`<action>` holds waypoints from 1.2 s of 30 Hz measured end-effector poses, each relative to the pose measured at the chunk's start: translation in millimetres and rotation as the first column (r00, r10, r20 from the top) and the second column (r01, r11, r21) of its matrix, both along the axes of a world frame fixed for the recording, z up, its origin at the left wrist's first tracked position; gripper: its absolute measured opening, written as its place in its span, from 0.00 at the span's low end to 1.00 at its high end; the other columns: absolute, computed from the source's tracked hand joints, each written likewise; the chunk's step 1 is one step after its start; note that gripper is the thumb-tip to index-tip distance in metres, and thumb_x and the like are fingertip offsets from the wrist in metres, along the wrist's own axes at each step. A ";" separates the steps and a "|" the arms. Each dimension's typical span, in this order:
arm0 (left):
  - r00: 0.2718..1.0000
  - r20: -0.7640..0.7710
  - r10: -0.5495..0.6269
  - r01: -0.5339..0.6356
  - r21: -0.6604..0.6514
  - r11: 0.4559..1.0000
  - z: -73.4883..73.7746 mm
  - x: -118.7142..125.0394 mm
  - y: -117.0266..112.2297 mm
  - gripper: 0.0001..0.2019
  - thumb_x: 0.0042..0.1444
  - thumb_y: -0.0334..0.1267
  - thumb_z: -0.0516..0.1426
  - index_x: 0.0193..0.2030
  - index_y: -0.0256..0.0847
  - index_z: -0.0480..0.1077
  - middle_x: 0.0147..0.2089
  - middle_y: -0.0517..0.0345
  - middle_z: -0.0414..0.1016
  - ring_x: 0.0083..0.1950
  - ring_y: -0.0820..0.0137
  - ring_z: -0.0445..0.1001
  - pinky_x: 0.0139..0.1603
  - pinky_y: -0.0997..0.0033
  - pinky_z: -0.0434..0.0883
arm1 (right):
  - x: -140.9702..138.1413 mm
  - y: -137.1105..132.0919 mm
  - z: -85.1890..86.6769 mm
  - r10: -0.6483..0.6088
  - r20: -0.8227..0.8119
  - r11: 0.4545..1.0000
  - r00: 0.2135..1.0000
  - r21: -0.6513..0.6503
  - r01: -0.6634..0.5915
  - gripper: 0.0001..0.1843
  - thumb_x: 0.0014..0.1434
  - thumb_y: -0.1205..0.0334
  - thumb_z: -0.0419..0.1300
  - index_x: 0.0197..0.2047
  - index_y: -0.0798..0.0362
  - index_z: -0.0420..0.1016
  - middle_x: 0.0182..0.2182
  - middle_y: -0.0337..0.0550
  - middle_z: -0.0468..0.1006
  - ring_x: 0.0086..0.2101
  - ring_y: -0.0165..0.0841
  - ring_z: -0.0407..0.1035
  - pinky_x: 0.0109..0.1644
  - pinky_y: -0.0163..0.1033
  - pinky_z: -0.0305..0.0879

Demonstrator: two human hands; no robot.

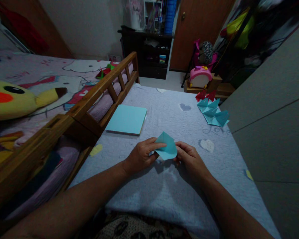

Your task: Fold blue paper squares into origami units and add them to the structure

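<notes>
A light-blue sheet of origami paper (167, 149), partly folded and bent, is held just above the bed sheet between my two hands. My left hand (143, 153) pinches its left side, with the index finger lying across the paper. At the right edge, the fingers of my right hand (188, 155) are closed on a corner; the fingertips are partly hidden. To the left, a stack of light-blue square paper (127, 119) lies flat. Folded blue origami pieces (212, 112) sit at the far right, with red folded pieces (206, 95) just behind them.
A wooden bed rail (103, 86) runs along the left side. Beyond it are a yellow plush toy (17, 99) and red and green folded paper (106, 71). A pale wardrobe side (271, 132) borders the right. A dark cabinet (146, 53) and a pink toy case (200, 77) stand past the bed.
</notes>
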State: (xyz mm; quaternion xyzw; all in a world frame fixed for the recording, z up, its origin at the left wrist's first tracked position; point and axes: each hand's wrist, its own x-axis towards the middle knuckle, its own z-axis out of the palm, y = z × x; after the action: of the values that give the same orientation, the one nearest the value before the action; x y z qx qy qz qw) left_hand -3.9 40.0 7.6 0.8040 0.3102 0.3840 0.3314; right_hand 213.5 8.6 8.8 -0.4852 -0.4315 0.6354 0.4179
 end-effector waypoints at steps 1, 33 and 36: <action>1.000 -0.004 0.001 -0.001 0.000 1.000 -0.5 -0.2 -0.3 0.17 0.59 0.30 0.59 0.54 0.46 0.77 0.49 0.50 0.79 0.46 0.64 0.77 0.49 0.60 0.76 | 0.0 0.0 1.1 0.006 0.008 1.000 1.000 0.001 -0.006 0.16 0.60 0.48 0.64 0.37 0.53 0.78 0.21 0.35 0.68 0.22 0.27 0.60 0.26 0.34 0.55; 0.970 0.158 -0.182 0.236 -0.466 0.853 0.7 -4.3 12.9 0.05 0.56 0.35 0.62 0.37 0.36 0.77 0.36 0.55 0.73 0.36 0.71 0.71 0.39 0.70 0.67 | 19.8 1.0 13.6 0.127 0.422 0.775 0.897 0.523 -0.356 0.12 0.61 0.69 0.56 0.46 0.45 0.74 0.32 0.37 0.63 0.32 0.32 0.62 0.36 0.39 0.61; 0.944 0.296 -0.147 0.310 -0.639 0.704 -5.1 -3.3 13.8 0.09 0.53 0.36 0.64 0.39 0.35 0.75 0.35 0.55 0.73 0.33 0.72 0.70 0.35 0.72 0.67 | 22.8 2.3 11.0 0.134 0.475 0.770 0.870 0.502 -0.393 0.08 0.63 0.67 0.57 0.42 0.46 0.74 0.33 0.38 0.64 0.33 0.32 0.64 0.38 0.41 0.63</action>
State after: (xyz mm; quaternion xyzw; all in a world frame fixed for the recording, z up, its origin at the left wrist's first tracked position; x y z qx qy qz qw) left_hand -7.2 53.8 2.4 0.6119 0.2867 0.2877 0.6786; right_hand 236.3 10.9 19.8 -0.3886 -0.7486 0.4076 0.3498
